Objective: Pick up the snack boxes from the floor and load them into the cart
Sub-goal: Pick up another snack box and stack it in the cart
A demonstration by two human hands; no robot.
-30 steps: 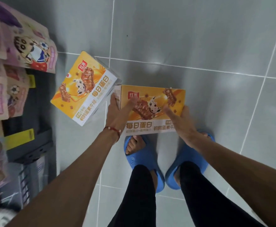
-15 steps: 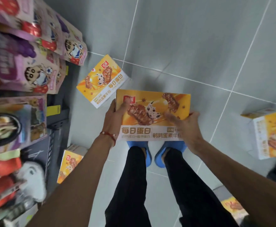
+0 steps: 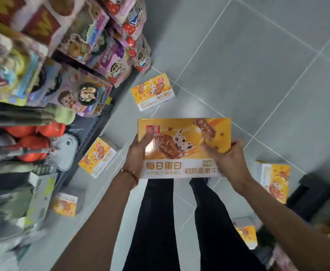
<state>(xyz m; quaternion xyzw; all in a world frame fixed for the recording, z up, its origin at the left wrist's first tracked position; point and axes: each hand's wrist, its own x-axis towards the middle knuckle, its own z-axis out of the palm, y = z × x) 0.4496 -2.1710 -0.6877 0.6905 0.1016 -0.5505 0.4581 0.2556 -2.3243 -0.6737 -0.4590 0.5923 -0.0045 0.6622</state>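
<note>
I hold an orange and white snack box point(image 3: 183, 139) flat in front of me, above my legs. My left hand point(image 3: 138, 153) grips its left edge with the thumb on top. My right hand point(image 3: 226, 159) grips its right edge, fingers spread across the top face. Several more boxes of the same kind lie on the grey tiled floor: one ahead point(image 3: 152, 93), one by the shelf base point(image 3: 98, 156), one lower left point(image 3: 66, 205), one on the right point(image 3: 273, 180) and one near my right leg point(image 3: 246, 234). No cart is clearly visible.
A store shelf point(image 3: 99, 122) packed with purple snack packs and plush toys runs along the left. A dark object point(image 3: 312, 194) stands at the right edge. Grey floor tiles point(image 3: 248, 65) stretch ahead.
I have lifted the box off the floor and straightened up; it is now higher and closer to me. More boxes on the floor have come into view as my head rose.
</note>
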